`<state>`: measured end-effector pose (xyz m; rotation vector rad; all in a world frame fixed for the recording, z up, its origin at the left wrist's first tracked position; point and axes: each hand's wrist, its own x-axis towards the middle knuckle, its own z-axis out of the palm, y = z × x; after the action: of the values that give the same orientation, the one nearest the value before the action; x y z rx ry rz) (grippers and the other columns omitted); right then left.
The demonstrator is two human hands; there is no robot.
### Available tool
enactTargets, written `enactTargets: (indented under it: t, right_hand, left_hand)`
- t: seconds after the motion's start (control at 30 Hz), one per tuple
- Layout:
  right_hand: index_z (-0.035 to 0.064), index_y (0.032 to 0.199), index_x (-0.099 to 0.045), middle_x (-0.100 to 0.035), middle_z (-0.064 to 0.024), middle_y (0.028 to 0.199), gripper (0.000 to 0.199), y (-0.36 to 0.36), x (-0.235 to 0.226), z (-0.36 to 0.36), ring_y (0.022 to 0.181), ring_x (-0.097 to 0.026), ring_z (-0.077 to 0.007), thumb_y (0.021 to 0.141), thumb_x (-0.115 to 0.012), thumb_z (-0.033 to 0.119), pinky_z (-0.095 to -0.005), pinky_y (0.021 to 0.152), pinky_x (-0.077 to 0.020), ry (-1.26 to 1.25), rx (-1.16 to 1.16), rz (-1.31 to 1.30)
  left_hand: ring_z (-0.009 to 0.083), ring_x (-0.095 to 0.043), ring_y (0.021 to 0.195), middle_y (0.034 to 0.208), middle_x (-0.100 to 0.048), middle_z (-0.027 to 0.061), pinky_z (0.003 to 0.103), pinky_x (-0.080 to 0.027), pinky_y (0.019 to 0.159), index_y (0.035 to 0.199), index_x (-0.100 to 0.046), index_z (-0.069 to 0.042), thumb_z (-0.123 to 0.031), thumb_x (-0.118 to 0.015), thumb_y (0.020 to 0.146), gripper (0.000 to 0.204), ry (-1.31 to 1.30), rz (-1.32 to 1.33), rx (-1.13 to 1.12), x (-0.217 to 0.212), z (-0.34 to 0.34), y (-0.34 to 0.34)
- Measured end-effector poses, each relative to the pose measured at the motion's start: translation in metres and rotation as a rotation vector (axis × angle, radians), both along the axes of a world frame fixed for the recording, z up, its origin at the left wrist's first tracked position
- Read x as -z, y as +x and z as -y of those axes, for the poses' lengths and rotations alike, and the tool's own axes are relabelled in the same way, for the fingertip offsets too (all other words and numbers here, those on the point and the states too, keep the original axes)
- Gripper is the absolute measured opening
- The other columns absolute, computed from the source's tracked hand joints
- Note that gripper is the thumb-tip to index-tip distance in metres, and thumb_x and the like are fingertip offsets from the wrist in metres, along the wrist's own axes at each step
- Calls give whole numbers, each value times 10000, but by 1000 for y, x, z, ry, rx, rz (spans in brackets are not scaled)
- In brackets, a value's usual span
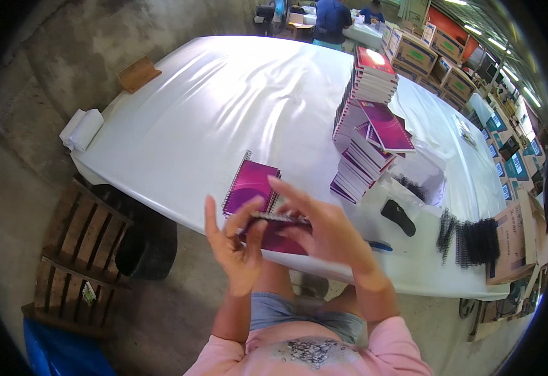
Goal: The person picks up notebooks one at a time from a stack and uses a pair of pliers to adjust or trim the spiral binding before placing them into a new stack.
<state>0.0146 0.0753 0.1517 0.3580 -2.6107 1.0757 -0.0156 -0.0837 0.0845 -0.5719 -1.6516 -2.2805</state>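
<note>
Glossy, wrinkled white sheeting [180, 138] covers the tabletop [418, 269]. Over its near edge is a flat, dark purple notebook [283, 243], coil-bound along its upper edge; the left hand [239, 254] is clamped on its left end, while the right hand [327, 232] blurs at the other, its grip impossible to tell. Beyond lies a second notebook [252, 180], rectangular and purple. One crumpled, clear plastic bag [436, 187] contains black coils [411, 187].
</note>
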Motion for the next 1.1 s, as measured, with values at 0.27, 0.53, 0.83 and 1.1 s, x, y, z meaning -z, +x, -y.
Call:
enactTargets:
  t: [0.27, 0.53, 0.83, 1.1]
  right_hand:
    - [109, 1431, -322, -560, -72, 1052, 698, -102, 59, 2, 864, -613, -144, 819, -635, -13, -253, 722, -514, -1195, 18, 234]
    - [9, 1345, -431, -513, -226, 1203, 634, -114, 104, 6, 1001, -569, -362, 776, -678, 141, -390, 909, -463, -256, 273, 61]
    - [127, 1205, -587, -436, -213, 1282, 495, -80, 61, 1, 1118, -425, -399, 741, -715, 243, -472, 950, -389, 146, 389, -195]
    - [144, 1391, -364, -570, -183, 1031, 812, -18, -47, -148, 966, -549, -370, 732, -729, 446, -454, 844, -438, 59, 1149, -299]
  left_hand:
    - [244, -501, 1191, 1312, -540, 119, 365, -372, 978, 1301, -511, -28, -302, -540, 947, 448, -413, 87, -283, 39, 36, -62]
    - [196, -532, 1106, 1291, -526, 138, 294, -436, 904, 1276, -518, -16, -143, -580, 917, 386, -298, 215, -102, 75, 28, -61]
    - [148, -537, 1032, 1230, -546, 89, 278, -455, 863, 1231, -535, -18, -61, -602, 883, 357, -258, 219, -99, 80, 30, -59]
    - [242, -506, 1126, 1231, -526, 135, 336, -380, 976, 1237, -516, 6, 14, -566, 816, 424, -332, 154, -225, 72, 21, -57]
